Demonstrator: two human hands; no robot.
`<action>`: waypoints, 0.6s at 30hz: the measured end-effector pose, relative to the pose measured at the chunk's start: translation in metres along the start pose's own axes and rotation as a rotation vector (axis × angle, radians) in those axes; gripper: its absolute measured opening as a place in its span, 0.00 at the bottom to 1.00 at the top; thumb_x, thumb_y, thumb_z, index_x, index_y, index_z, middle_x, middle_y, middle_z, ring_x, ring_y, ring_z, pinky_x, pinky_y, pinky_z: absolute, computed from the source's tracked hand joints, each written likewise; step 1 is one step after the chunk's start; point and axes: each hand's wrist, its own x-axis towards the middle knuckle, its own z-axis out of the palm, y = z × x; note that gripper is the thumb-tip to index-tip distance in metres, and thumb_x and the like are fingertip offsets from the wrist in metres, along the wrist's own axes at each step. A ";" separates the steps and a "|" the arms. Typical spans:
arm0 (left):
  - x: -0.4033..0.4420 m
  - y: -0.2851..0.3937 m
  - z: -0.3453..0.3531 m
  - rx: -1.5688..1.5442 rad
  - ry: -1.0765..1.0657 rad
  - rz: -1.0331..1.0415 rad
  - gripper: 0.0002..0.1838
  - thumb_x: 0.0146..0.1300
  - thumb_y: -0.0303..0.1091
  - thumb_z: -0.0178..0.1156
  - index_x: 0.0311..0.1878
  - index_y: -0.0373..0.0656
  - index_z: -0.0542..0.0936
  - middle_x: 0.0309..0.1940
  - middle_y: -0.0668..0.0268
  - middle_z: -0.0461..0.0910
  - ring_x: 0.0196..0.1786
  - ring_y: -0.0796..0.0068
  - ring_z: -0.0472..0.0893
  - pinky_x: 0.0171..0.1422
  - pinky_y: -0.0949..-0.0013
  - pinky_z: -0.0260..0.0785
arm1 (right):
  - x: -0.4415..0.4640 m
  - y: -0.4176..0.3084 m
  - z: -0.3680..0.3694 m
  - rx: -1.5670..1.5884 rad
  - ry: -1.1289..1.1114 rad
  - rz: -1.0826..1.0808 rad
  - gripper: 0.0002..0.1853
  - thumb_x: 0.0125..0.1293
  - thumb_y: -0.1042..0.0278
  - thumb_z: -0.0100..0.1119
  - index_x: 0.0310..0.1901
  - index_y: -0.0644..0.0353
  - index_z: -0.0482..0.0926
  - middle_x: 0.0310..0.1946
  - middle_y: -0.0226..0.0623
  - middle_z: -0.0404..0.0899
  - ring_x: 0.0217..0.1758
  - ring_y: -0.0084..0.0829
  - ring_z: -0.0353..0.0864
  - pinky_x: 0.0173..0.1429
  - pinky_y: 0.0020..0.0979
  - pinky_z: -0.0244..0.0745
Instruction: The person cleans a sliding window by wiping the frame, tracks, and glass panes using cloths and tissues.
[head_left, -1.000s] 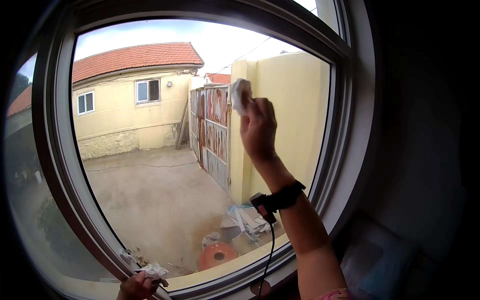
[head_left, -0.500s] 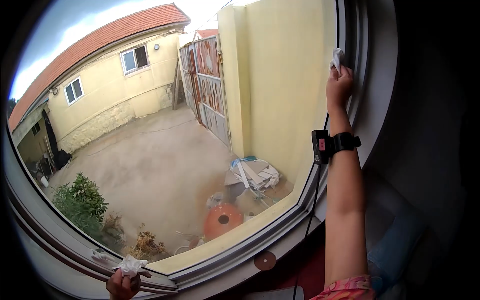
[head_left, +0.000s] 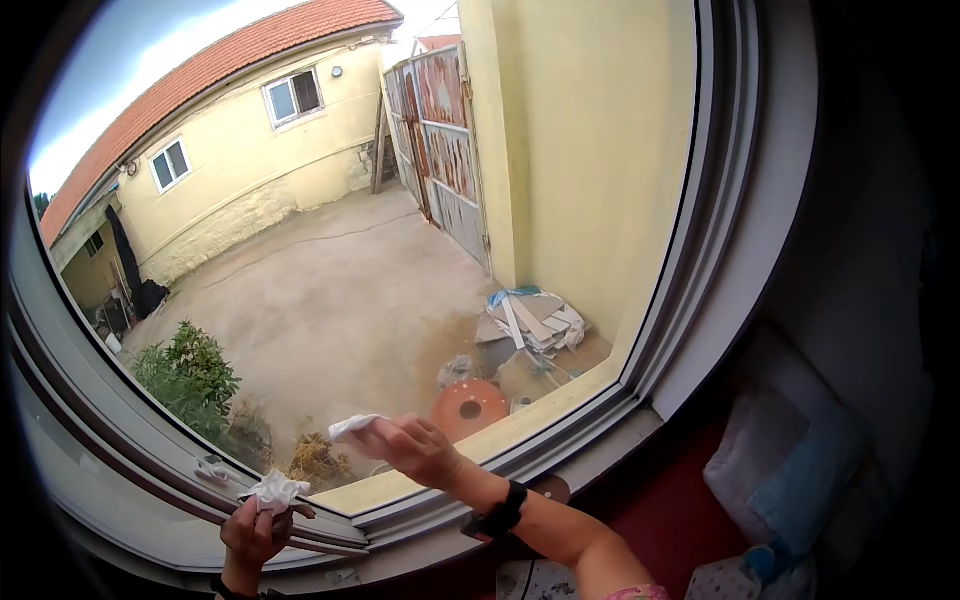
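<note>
A window pane (head_left: 350, 300) in a grey frame (head_left: 690, 290) fills most of the view. My right hand (head_left: 415, 452) is closed on a folded white cloth (head_left: 352, 427), in front of the lower part of the glass. At the lower left, my left hand (head_left: 255, 532) grips a crumpled white tissue (head_left: 275, 490) beside the bottom frame rail. A black strap (head_left: 508, 510) circles my right wrist. Whether the cloth touches the glass cannot be told.
Past the glass are a yellow wall (head_left: 600, 150), a rusty gate (head_left: 440, 140), a green bush (head_left: 190, 370) and an orange disc (head_left: 470, 408). Inside, light blue fabric (head_left: 805, 470) lies at the right, by a red surface (head_left: 655, 505).
My right hand has come down and left with the cloth, from the right-hand frame to the lower glass. My left hand still holds the tissue near the bottom rail. The view has shifted.
</note>
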 end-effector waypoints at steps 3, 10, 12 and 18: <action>0.002 0.001 0.003 -0.006 0.005 0.002 0.23 0.45 0.32 0.70 0.43 0.41 0.72 0.41 0.57 0.75 0.33 0.60 0.80 0.33 0.65 0.74 | 0.021 0.061 -0.043 -0.217 0.092 0.083 0.20 0.52 0.77 0.58 0.50 0.58 0.80 0.43 0.36 0.73 0.38 0.34 0.73 0.44 0.32 0.73; 0.004 0.003 0.007 0.040 0.073 0.003 0.17 0.50 0.37 0.69 0.39 0.45 0.73 0.39 0.62 0.76 0.30 0.71 0.79 0.30 0.74 0.73 | 0.148 0.171 -0.135 -0.524 0.879 0.677 0.06 0.59 0.74 0.58 0.35 0.68 0.80 0.29 0.42 0.72 0.29 0.40 0.74 0.31 0.38 0.72; 0.002 0.001 0.007 0.049 0.078 -0.004 0.17 0.50 0.37 0.68 0.39 0.45 0.73 0.39 0.62 0.76 0.30 0.71 0.79 0.30 0.74 0.73 | 0.157 0.108 -0.090 -0.428 0.705 0.590 0.07 0.59 0.76 0.55 0.38 0.67 0.79 0.31 0.43 0.69 0.32 0.42 0.73 0.35 0.39 0.71; -0.002 0.000 0.009 -0.017 0.093 0.015 0.19 0.50 0.37 0.69 0.42 0.43 0.72 0.39 0.62 0.76 0.30 0.69 0.79 0.30 0.72 0.71 | 0.073 -0.020 0.011 -0.066 -0.103 -0.145 0.18 0.53 0.76 0.57 0.48 0.64 0.78 0.42 0.38 0.72 0.37 0.30 0.74 0.44 0.28 0.72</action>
